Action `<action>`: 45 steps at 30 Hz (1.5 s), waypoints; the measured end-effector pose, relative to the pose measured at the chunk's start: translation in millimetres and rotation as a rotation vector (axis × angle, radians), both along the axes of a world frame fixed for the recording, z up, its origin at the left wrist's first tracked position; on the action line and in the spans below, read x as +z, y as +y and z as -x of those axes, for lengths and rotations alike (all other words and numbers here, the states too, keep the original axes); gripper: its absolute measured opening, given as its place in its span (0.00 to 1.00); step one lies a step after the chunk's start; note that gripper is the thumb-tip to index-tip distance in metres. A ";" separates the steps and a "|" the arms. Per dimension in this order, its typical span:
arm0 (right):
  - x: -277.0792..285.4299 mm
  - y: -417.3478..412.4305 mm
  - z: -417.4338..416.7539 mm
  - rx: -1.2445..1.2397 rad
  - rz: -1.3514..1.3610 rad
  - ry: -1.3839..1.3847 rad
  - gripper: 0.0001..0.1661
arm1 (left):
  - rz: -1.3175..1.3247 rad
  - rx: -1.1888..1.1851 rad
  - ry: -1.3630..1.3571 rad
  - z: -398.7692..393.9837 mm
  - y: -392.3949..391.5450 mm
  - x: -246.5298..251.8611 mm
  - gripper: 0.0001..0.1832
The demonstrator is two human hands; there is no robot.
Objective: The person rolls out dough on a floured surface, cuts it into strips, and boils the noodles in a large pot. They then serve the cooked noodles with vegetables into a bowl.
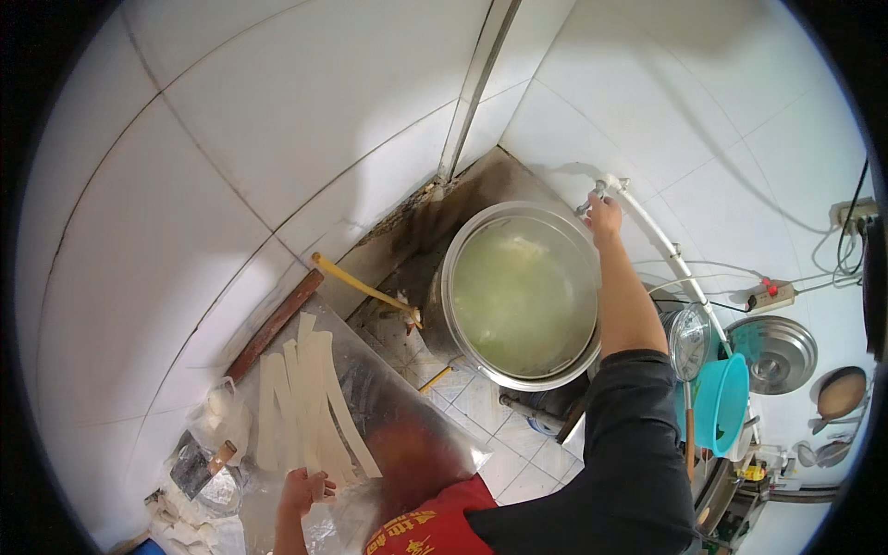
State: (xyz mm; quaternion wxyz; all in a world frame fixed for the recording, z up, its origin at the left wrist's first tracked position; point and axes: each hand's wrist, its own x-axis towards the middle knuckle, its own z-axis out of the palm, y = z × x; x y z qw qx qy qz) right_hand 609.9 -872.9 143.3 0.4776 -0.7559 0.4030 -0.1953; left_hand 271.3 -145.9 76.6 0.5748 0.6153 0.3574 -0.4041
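My right hand (603, 218) reaches out to a metal water tap (586, 202) on the wall, its fingers closed around it. Below and left of the tap stands a large metal pot (452, 277) holding cloudy, pale green liquid (520, 298). At the lower left, my left hand (305, 491) grips the near end of a long pale dough strip (311, 416). Several more flat dough strips (340, 402) lie side by side on a shiny metal-topped table (416, 409). The fingers of my left hand partly hide the strip's end.
A cleaver (198, 472) lies near plastic bags (218, 416) at the table's left. A yellow hose (361, 288) runs beside the pot. White pipe (666, 239), a power strip (773, 297), a turquoise basin (725, 402) and a metal lid (777, 354) line the right wall.
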 end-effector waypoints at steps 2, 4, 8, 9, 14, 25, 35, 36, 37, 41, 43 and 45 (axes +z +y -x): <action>-4.3 -68.2 6.3 0.164 0.490 0.294 0.23 | 0.083 0.020 0.092 -11.0 5.0 -15.8 0.10; 2.3 -68.9 -1.9 0.335 0.764 0.392 0.24 | 0.116 0.068 0.133 -6.7 14.7 -15.0 0.10; 50.4 -65.1 6.6 0.174 0.750 0.348 0.36 | 0.184 0.078 0.086 -0.9 22.9 3.6 0.10; 56.1 -56.3 13.1 0.046 0.747 0.264 0.37 | 0.200 0.082 0.070 -0.2 23.7 6.0 0.10; 32.8 -67.7 19.3 0.133 0.516 0.336 0.34 | 0.049 0.069 -0.016 12.0 52.3 -21.8 0.11; 13.5 -54.9 24.1 0.163 0.732 0.261 0.30 | -0.770 -0.272 -0.594 131.2 125.2 -74.8 0.21; -62.7 71.2 -9.2 0.452 0.446 0.350 0.23 | -0.923 0.008 -0.264 413.2 135.4 -61.6 0.22; -69.9 119.1 3.8 0.430 0.254 0.221 0.28 | -0.999 -0.036 -0.166 427.3 132.7 -54.8 0.24; -72.5 155.4 21.5 0.539 -0.002 0.219 0.26 | -0.986 -0.016 -0.163 439.2 143.4 -49.7 0.26; -94.4 393.8 165.4 0.793 -0.557 0.015 0.15 | -1.121 0.135 -0.008 453.4 193.7 -49.0 0.31; -100.6 505.6 255.9 1.073 -0.533 0.199 0.13 | -1.180 0.183 -0.017 443.3 218.6 -44.7 0.29; -141.8 613.0 356.4 1.429 -0.491 0.289 0.16 | -1.278 0.206 -0.119 456.9 255.1 -47.9 0.27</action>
